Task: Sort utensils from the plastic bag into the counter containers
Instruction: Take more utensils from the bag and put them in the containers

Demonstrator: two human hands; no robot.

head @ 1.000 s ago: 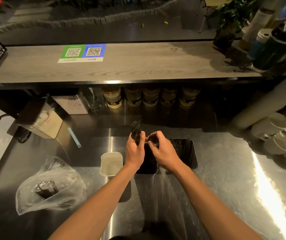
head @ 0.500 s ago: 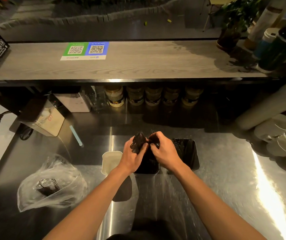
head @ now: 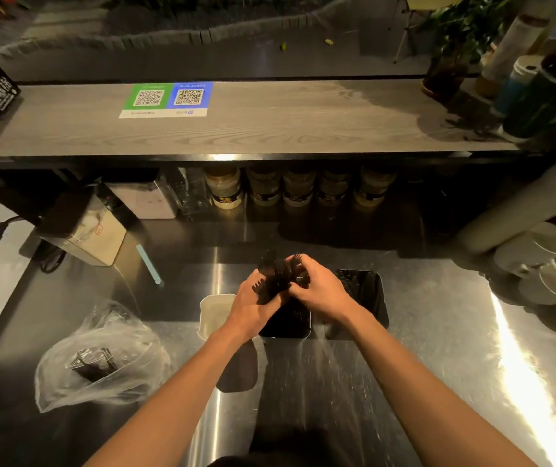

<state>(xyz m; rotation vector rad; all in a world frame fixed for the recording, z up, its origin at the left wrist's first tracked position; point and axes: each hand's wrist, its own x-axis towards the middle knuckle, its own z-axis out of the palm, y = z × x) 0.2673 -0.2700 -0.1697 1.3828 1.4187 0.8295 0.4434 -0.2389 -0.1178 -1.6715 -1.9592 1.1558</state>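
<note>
Above the middle black container (head: 290, 333), our left hand (head: 253, 306) and right hand (head: 322, 293) curl their fingers round a bunch of black forks (head: 271, 281), maybe to pull them apart. More lie in the plastic bag (head: 101, 382), well to our left.
</note>
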